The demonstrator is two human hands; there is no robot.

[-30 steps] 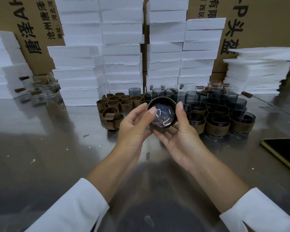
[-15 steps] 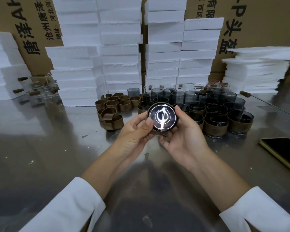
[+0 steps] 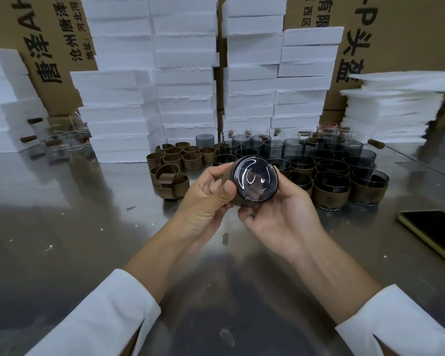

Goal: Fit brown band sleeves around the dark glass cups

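A dark glass cup is held above the worktop between the two grips, lying on its side with its thick base turned towards the camera. The left grip is closed round one side, its thumb laid on the brown band sleeve close to the base edge. The right grip is curled under and round the opposite side. Only a narrow strip of the sleeve is seen at the cup's left edge, so how fully it is seated cannot be told; this cup is judged to be at the fitting or checking stage. Just beyond the grips to the right, sleeved cups are stood together, counted as done. Further beyond, bare dark cups are ranked without bands, and beyond to the left loose sleeves are stood and heaped. The task is therefore judged part done, with many cups left. The held cup is smoky, almost black, its round base glossy and streaked with curved highlights. The sleeve is matt tan-brown.
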